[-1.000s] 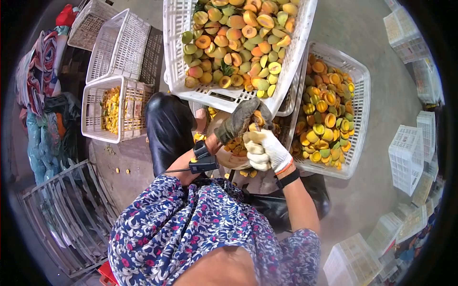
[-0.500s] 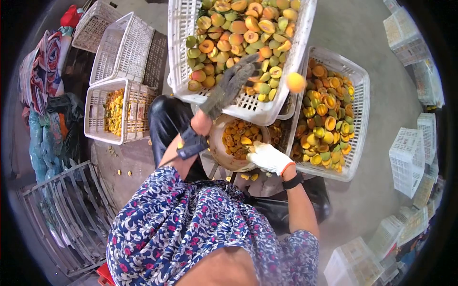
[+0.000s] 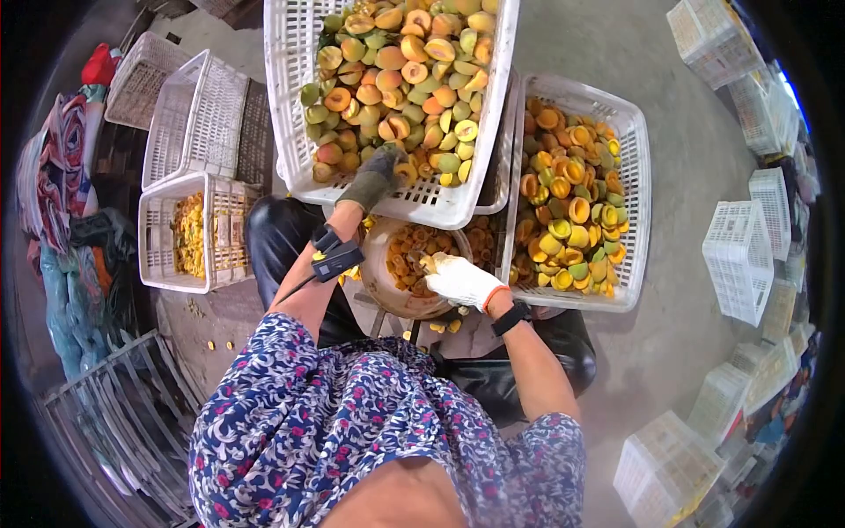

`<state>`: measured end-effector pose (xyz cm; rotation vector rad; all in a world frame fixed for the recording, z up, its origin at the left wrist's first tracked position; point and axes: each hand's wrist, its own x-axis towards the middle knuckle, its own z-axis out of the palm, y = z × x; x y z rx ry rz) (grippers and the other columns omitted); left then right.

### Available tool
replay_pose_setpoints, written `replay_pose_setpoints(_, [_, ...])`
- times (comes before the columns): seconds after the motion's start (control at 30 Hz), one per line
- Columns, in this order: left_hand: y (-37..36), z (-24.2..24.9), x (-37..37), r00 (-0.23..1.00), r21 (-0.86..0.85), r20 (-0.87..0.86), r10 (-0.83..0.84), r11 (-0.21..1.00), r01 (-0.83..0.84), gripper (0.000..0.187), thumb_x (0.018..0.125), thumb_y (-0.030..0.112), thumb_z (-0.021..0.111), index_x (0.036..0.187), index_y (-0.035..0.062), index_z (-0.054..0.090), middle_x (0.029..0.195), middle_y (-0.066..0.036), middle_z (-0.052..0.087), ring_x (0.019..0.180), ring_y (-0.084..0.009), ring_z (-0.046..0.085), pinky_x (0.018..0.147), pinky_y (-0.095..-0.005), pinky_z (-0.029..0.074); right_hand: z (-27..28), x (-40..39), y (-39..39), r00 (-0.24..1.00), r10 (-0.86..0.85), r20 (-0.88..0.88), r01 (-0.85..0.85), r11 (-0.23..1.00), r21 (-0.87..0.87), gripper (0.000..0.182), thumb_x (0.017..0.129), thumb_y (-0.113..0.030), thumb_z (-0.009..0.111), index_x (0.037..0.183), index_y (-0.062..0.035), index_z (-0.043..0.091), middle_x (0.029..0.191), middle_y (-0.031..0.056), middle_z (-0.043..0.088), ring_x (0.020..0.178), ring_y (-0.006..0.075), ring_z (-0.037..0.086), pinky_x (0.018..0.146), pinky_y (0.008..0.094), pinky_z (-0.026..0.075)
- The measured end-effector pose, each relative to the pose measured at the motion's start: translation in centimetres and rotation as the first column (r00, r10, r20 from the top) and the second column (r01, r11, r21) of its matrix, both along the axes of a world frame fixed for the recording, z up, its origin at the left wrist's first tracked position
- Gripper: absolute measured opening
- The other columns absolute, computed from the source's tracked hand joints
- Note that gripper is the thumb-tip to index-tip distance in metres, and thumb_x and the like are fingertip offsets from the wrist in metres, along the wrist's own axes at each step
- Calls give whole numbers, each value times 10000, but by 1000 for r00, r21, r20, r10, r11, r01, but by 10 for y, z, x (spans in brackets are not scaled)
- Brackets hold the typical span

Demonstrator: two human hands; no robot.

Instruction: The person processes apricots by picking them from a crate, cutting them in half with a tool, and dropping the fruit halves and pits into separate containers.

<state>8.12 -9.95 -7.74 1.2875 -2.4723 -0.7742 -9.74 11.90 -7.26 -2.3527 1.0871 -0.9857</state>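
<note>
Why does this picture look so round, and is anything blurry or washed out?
Head view: black corners and a curving rack, probably from a very wide lens; head view: blue-white glare at the far right edge, a white glove bright with little detail, and a shirt hazy toward its lower right.

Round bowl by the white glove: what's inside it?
The bowl holds a heap of orange-yellow fruit pieces. The white-gloved right hand covers part of its right side, and the heap hides the bottom, so what lies there can't be seen.
</note>
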Motion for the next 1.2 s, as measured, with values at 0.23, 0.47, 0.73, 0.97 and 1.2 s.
replay_pose_setpoints(0.23, [25, 44, -27, 985, 85, 88, 145, 985, -153, 441, 810, 205, 706, 1212, 101, 559, 1019, -73, 660, 895, -269, 639, 783, -370, 502, 105, -12, -34, 793, -596, 125, 115, 348, 931, 273, 890, -245, 589, 974, 8, 533, 656, 58, 552, 476, 143, 537, 454, 310, 446])
replay_pose_setpoints(0.47, [71, 111, -39, 813, 666, -514, 272, 725, 179, 518, 884, 210, 655, 1318, -16, 486, 1080, -61, 608, 879, -107, 594, 712, -250, 518, 95, -8, -31, 817, -576, 26, 466, 686, 559, 237, 893, -159, 589, 1025, 23, 514, 797, 239, 605, 730, 390, 626, 578, 420, 492])
replay_pose_setpoints(0.73, [88, 103, -46, 811, 491, -552, 194, 862, 129, 540, 862, 226, 710, 1311, 2, 512, 1118, -77, 631, 938, -110, 597, 795, -247, 513, 111, -6, -32, 753, -657, 36, 544, 652, 527, 232, 909, -157, 559, 1012, 32, 473, 767, 242, 609, 706, 427, 619, 555, 463, 488])
replay_pose_setpoints(0.97, [90, 100, -41, 868, 304, -495, 16, 940, 156, 542, 859, 263, 714, 1302, 10, 529, 1140, -67, 644, 970, -114, 593, 860, -275, 493, 90, -5, -28, 721, -679, 136, 364, 539, 760, 244, 907, -179, 549, 998, 35, 477, 701, 205, 586, 589, 356, 612, 518, 405, 485])
replay_pose_setpoints(1.2, [100, 45, -38, 601, 641, -683, 415, 735, 221, 390, 906, 215, 658, 1214, 0, 552, 1095, -78, 617, 920, -195, 623, 832, -304, 508, 108, 12, -26, 711, -683, 167, 244, 463, 852, 211, 896, -184, 510, 961, 17, 503, 661, 117, 550, 517, 190, 565, 478, 338, 461])
